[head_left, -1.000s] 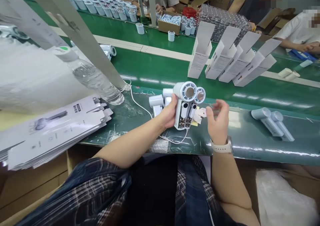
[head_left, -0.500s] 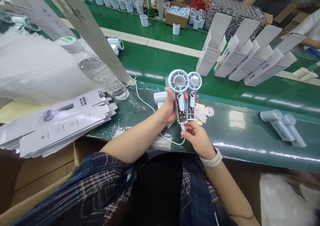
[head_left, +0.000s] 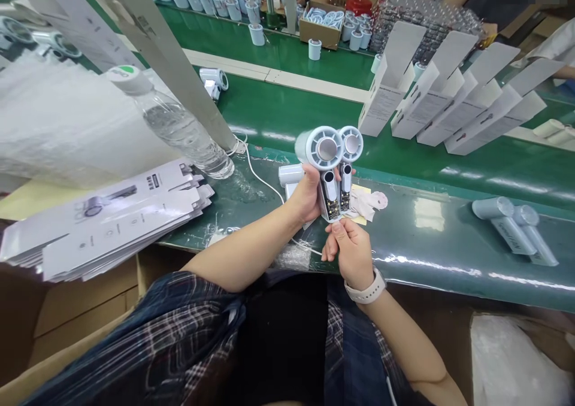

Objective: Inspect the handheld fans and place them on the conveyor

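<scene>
My left hand [head_left: 308,196] is wrapped round two light-blue handheld fans, held upright side by side. The nearer fan [head_left: 326,148] and the farther fan [head_left: 351,144] both have their handle fronts off, showing dark circuit boards and a pale button piece. Just below the handles, my right hand [head_left: 353,247] is closed with the fingertips at the nearer fan's bottom end. A white cable [head_left: 265,181] runs across the bench into my right hand; its plug is hidden by the fingers. Another light-blue fan [head_left: 290,175] lies behind my left wrist.
Flat printed cartons [head_left: 117,214] and a water bottle [head_left: 179,133] lie at left, near a metal post [head_left: 171,52]. Open white boxes [head_left: 381,103] stand across the green belt. Two more fans [head_left: 512,229] lie on the right. People sit opposite, beyond several blue fan parts.
The nearer fan has tilted, showing more of its barrel side. My right hand has turned and shifted slightly left, its fingers now covering the white plug that showed before.
</scene>
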Demonstrator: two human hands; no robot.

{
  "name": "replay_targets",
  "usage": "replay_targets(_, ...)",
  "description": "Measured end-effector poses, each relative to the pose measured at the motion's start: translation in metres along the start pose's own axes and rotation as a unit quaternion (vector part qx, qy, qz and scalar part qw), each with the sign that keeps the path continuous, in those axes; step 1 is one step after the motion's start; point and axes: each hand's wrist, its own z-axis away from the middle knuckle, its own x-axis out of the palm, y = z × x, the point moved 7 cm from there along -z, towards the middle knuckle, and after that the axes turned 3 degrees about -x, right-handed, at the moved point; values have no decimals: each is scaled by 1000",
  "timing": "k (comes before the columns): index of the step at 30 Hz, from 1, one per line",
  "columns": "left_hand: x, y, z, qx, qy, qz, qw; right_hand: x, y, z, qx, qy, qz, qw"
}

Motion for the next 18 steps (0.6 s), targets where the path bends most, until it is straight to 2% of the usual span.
replay_targets(3,-2,-4,1,-8,17,15,1000,2,-3,0,-12,-9,36,999)
replay_targets(8,-1,1,0,6,1,39,999,-2,-28,-1,-111,-12,192,975)
replay_targets(13,4,5,0,-22,-29,42,998,-7,-27,-1,-129,8,180,975)
replay_targets(18,7,9,2,-27,-2,-1,1000,-12,-21,-1,-104,16,119,987)
